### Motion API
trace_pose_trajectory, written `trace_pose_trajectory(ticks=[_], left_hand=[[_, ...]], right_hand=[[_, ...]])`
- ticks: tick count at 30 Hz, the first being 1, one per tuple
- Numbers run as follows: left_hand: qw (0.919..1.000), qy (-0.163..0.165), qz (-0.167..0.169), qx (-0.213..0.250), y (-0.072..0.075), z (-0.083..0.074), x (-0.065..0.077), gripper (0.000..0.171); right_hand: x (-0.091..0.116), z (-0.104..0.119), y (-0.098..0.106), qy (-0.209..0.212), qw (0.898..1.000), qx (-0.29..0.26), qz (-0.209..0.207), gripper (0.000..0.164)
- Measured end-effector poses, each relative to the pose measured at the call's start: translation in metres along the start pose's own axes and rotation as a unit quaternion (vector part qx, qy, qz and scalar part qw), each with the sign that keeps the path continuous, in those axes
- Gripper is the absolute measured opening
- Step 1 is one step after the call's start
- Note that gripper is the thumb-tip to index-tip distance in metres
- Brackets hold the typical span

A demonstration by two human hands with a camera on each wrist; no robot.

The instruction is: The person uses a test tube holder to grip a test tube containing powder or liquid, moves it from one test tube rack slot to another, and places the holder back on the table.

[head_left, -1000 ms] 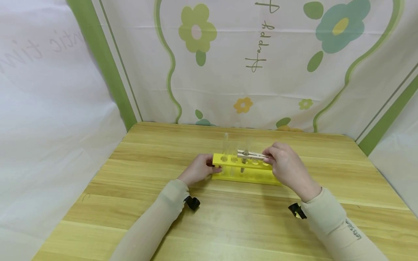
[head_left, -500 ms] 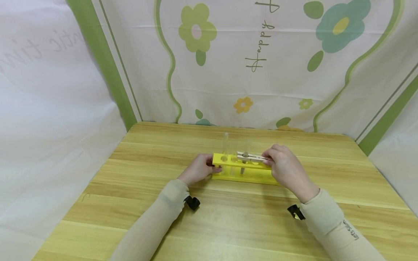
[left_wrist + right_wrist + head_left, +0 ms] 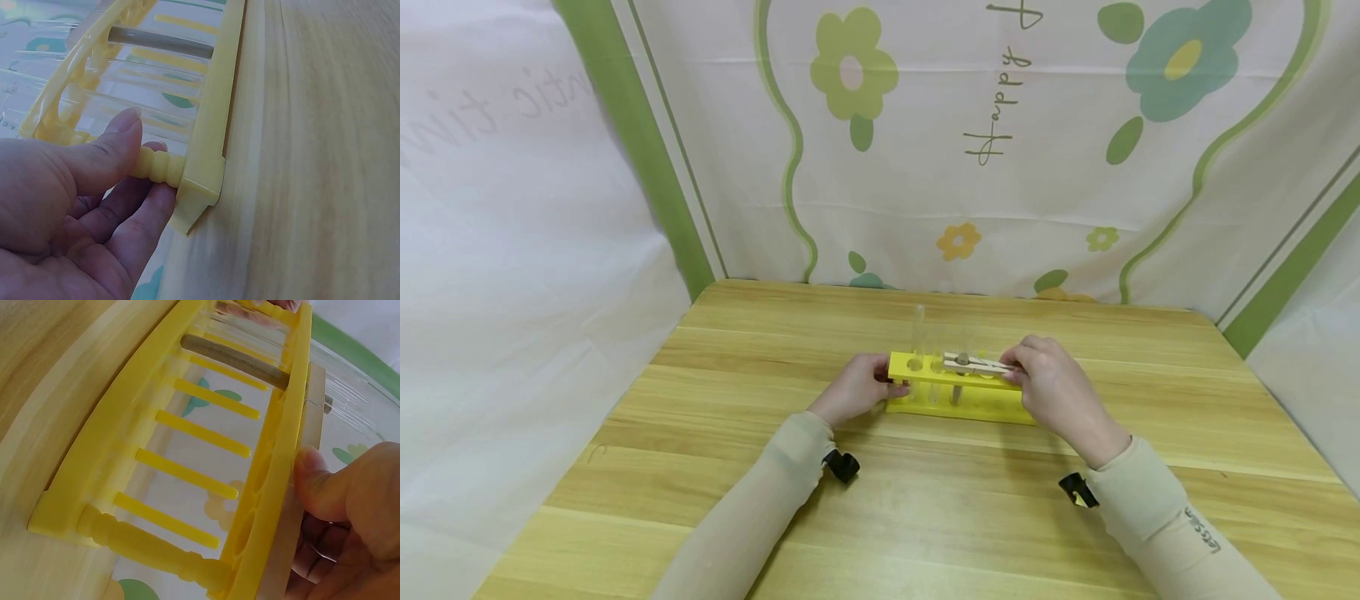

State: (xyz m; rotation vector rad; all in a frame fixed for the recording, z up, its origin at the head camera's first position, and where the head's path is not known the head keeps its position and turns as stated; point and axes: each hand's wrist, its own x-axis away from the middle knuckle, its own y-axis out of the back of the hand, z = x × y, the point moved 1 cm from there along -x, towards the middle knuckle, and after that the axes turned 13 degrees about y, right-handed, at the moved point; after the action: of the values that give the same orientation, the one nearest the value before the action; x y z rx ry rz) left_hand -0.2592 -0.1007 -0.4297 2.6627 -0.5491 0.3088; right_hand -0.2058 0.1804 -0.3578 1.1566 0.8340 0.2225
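A yellow test tube rack (image 3: 985,408) stands on the wooden table. My left hand (image 3: 857,387) grips the post (image 3: 159,165) at its left end, thumb on one side and fingers on the other. With my right hand (image 3: 1060,396) I hold a wooden test tube clamp (image 3: 973,365) by its handle end. Its jaws surround a test tube with dark grey-brown contents (image 3: 237,359), which passes through a hole of the rack's top bar. The clamp lies close against that bar. Two clear test tubes (image 3: 918,329) stand in holes further left.
Wood-grain tabletop (image 3: 925,517) extends around the rack on all sides. A white flowered curtain (image 3: 910,192) hangs behind the table's far edge. Several yellow pegs (image 3: 194,474) rise from the rack's base, right of the grey-brown tube.
My right hand has come down slightly and a little left, lowering the clamp and the tube onto the rack; the tube stands more upright. The left hand has stayed still.
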Motion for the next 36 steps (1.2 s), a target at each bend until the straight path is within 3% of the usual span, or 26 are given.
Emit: trace_pose_trajectory(ticks=[18, 36], left_hand=[[0.9998, -0.007, -0.006, -0.017, 0.0013, -0.0042, 0.0044, 0.019], [1.0000, 0.005, -0.002, 0.003, 0.0001, -0.0031, 0.0049, 0.019]], right_hand=[[0.0002, 0.0002, -0.0023, -0.007, 1.000, -0.002, 0.007, 0.006], [0.0002, 0.0010, -0.0014, -0.011, 1.000, 0.013, -0.007, 0.004]])
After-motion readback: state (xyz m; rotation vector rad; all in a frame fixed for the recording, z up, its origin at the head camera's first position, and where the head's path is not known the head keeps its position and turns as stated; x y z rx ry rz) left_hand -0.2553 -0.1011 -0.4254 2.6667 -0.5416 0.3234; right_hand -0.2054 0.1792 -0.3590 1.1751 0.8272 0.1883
